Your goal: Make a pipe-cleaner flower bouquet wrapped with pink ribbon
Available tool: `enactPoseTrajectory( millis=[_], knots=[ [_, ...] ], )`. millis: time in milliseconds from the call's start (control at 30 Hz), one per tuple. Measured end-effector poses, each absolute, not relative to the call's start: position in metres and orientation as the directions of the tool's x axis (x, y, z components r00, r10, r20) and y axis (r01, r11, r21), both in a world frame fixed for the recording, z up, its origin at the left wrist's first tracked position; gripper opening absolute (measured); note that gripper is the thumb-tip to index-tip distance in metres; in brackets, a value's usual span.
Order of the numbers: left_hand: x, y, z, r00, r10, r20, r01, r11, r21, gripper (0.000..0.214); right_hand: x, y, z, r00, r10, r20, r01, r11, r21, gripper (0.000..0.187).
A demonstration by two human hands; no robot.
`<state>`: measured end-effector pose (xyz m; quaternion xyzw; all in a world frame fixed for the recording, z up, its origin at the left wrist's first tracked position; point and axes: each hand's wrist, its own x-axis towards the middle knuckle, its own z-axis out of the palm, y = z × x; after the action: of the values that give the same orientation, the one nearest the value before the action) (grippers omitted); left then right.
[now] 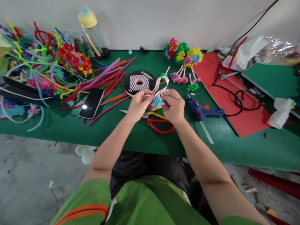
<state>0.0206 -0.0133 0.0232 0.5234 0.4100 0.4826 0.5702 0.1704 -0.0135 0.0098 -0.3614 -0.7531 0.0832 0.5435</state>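
Above scissors (159,120), hands (139,104) (173,106) seemingly pinching ribbon (161,84)

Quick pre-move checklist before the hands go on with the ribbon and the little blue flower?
1. Left hand grip on pink ribbon: ok, pinched.
2. Right hand at blue pipe-cleaner flower: ok, touching.
3. Ribbon free of its spool: cannot tell, the hands hide the run.
4. Scissors within reach: ok, lying below the hands.
5. Glue gun lying apart from the hands: ok.
6. Phone apart from the work: ok.
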Motion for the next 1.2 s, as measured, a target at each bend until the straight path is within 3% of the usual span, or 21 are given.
enactPoseTrajectory(
  millis=[233, 600, 733, 800, 867, 967, 1067, 1200],
  knots=[
    [0.013, -0.011, 0.027, 0.239, 0.952, 0.191, 0.093, -0.218, 0.971, 0.020, 0.171, -0.012, 0.008, -0.260, 0.680, 0.686, 0.462, 0.711, -0.530, 0.021],
    [0.020, -0.011, 0.021, 0.124, 0.991, 0.048, -0.030, -0.044, 0.999, 0.031, 0.167, -0.016, 0.005, -0.266, 0.668, 0.695, 0.482, 0.717, -0.504, 0.022],
    [0.020, -0.014, 0.024, 0.192, 0.981, 0.037, 0.001, -0.038, 0.999, 0.028, 0.168, -0.015, 0.007, -0.234, 0.665, 0.709, 0.490, 0.711, -0.505, 0.021],
    [0.018, -0.016, 0.027, 0.234, 0.967, 0.098, 0.063, -0.115, 0.991, 0.028, 0.170, -0.015, 0.008, -0.218, 0.665, 0.714, 0.496, 0.706, -0.506, 0.020],
    [0.016, -0.017, 0.030, 0.260, 0.938, 0.229, 0.162, -0.276, 0.948, 0.031, 0.170, -0.014, 0.009, -0.207, 0.673, 0.710, 0.512, 0.693, -0.508, 0.020],
    [0.009, -0.016, 0.036, 0.340, 0.847, 0.409, 0.353, -0.518, 0.780, 0.029, 0.171, -0.014, 0.006, -0.209, 0.676, 0.707, 0.526, 0.687, -0.502, 0.018],
    [0.003, -0.014, 0.039, 0.447, 0.768, 0.458, 0.462, -0.637, 0.617, 0.016, 0.171, -0.013, 0.003, -0.221, 0.668, 0.711, 0.549, 0.687, -0.475, 0.017],
    [0.003, -0.015, 0.038, 0.470, 0.752, 0.461, 0.534, -0.659, 0.530, 0.008, 0.170, -0.013, 0.001, -0.227, 0.685, 0.693, 0.582, 0.666, -0.467, 0.018]
  ],
)
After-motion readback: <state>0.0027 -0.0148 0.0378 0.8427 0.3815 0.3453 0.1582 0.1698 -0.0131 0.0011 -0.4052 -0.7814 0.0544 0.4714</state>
